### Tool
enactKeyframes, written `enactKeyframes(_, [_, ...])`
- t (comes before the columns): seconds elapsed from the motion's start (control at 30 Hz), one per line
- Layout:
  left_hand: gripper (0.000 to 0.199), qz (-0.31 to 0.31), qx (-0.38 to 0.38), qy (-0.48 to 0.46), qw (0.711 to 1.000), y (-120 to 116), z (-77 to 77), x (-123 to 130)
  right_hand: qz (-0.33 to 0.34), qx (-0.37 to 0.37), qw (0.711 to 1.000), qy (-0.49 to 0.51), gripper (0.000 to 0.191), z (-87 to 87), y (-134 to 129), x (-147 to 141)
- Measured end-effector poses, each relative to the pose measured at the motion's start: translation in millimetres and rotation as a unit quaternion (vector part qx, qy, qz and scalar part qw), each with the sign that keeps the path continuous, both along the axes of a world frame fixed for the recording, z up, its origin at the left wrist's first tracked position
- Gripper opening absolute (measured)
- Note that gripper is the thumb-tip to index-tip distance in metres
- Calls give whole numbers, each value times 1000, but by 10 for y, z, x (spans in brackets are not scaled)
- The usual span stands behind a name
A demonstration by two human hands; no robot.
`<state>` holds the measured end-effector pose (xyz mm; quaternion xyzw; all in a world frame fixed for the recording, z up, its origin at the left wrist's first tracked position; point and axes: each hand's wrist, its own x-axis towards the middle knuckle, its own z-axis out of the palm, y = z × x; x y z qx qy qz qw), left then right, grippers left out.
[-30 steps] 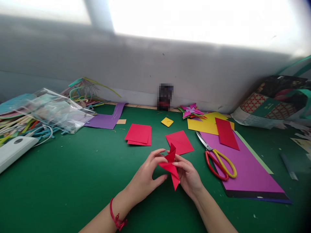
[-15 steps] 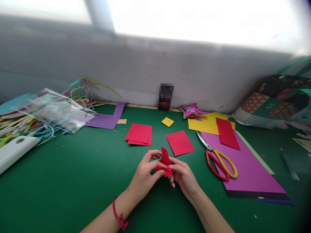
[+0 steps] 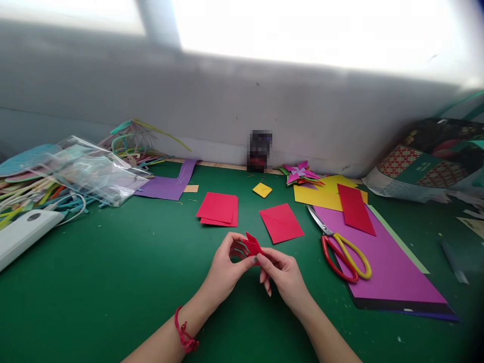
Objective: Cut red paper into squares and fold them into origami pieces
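A small piece of folded red paper (image 3: 252,246) is held up between both my hands, its pointed flaps standing upward. My left hand (image 3: 227,264) pinches it from the left, thumb in front and fingers behind. From the right, my right hand (image 3: 282,272) grips its lower edge, thumb close to the other thumb; the remaining fingers curl beneath. Part of the paper is hidden by the fingers. Just beyond lie a single red paper square (image 3: 282,223) and two overlapping red squares (image 3: 216,208). A small folded yellow paper (image 3: 262,189) rests farther back.
On the right, scissors (image 3: 338,252) with red and yellow handles lie on purple sheets (image 3: 393,272). Folded paper stars (image 3: 298,173) sit near yellow paper (image 3: 315,196). A white power bank (image 3: 28,234), clear plastic bag (image 3: 102,174) and purple paper (image 3: 162,187) are on the left.
The folded red paper has been turned and its tall flap pressed down, so it looks more compact. Both thumbs have come together at its lower edge. The other things stay put.
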<state>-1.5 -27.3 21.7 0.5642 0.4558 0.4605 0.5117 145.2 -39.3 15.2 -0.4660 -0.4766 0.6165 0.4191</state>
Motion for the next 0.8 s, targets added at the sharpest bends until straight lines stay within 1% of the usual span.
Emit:
enactKeyframes(0.1, [30, -8, -11, 3, 1000, -7, 15, 4, -1, -2, 1000, -2, 38, -3, 9, 0])
enactKeyframes(0.2, [22, -39, 8, 22, 999, -14, 63, -3, -7, -5, 1000, -8, 37, 2, 17, 5])
enactKeyframes(0.27, [19, -46, 24, 35, 998, -11, 91, -16, -4, -9, 1000, -12, 36, 9, 20, 11])
enactKeyframes(0.4, [22, -23, 25, 29, 999, 12, 97, -44, 14, -6, 1000, -18, 36, 26, 20, 19])
enactKeyframes(0.53, [17, -15, 27, 15, 999, 30, 65, -60, 12, -4, 999, -32, 36, 35, 15, 16])
enactKeyframes(0.8, [19, 3, 22, 24, 999, 32, 56, -82, 9, 0, 999, -53, 38, 28, 7, 12])
